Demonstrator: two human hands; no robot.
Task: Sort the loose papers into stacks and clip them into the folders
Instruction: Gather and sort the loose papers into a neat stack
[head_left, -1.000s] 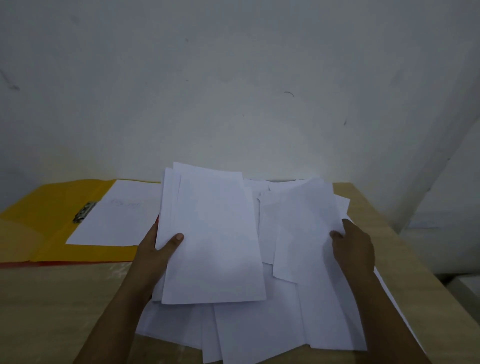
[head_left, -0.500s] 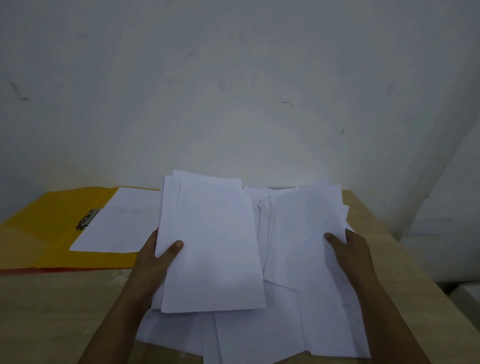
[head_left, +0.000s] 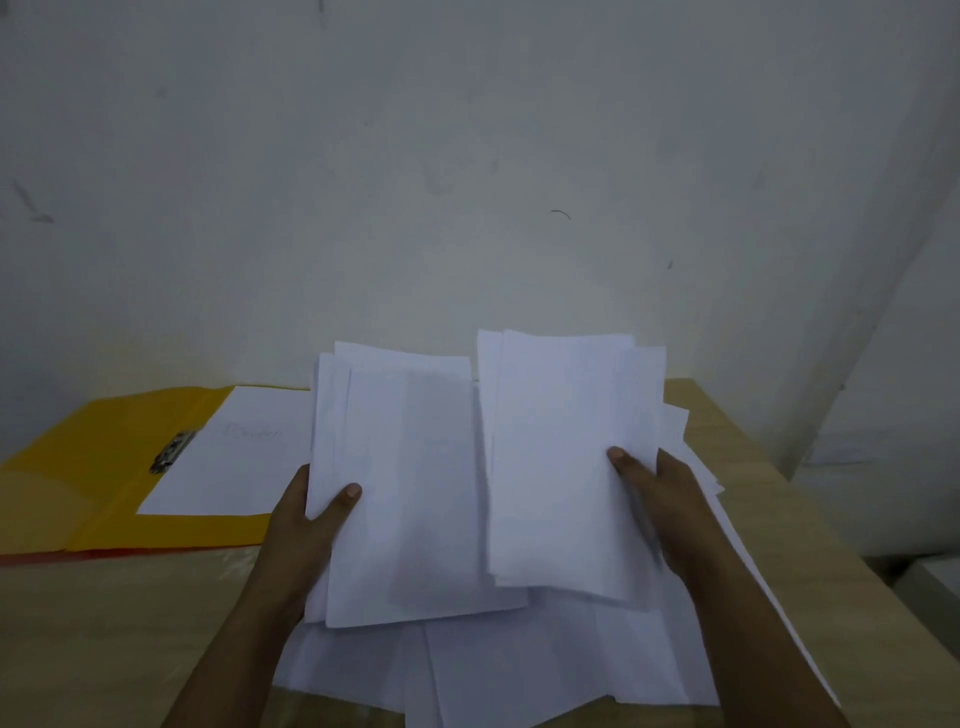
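My left hand (head_left: 306, 525) grips a stack of white sheets (head_left: 410, 493) by its left edge, thumb on top. My right hand (head_left: 660, 499) holds a second bunch of white sheets (head_left: 561, 457) lifted beside that stack, thumb on top, and a pen seems to lie along the palm. Under both, loose white papers (head_left: 545, 670) lie spread on the wooden table (head_left: 104, 639). An open yellow folder (head_left: 98, 467) lies at the left with a metal clip (head_left: 171, 451) and one white sheet (head_left: 234, 457) in it.
A plain pale wall (head_left: 467, 182) rises right behind the table. The table's right edge (head_left: 810, 519) runs diagonally past my right arm, with a lower white surface (head_left: 924, 577) beyond it. A red edge shows under the yellow folder's front.
My right hand has picked several sheets up off the pile and raised them next to the stack in my left hand. The left hand has hardly moved.
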